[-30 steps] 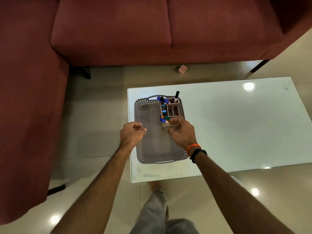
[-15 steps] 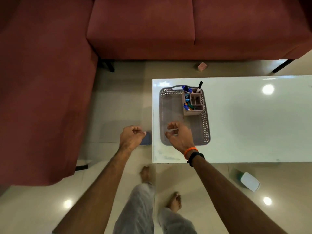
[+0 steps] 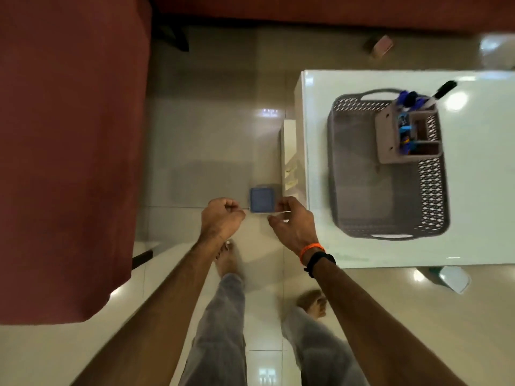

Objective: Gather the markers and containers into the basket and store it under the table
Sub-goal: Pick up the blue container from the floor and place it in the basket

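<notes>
Head view: I am curling my left hand (image 3: 223, 218) into an empty fist, my right hand (image 3: 292, 224) loosely curling, holding nothing, beside the basket (image 3: 351, 190).

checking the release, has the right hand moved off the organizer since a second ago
Yes. The right hand has pulled back from the organizer, out of the basket and past the table's left edge, and now hangs over the floor.

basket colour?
Grey basket, with perforated lattice walls; head view shows it.
</notes>
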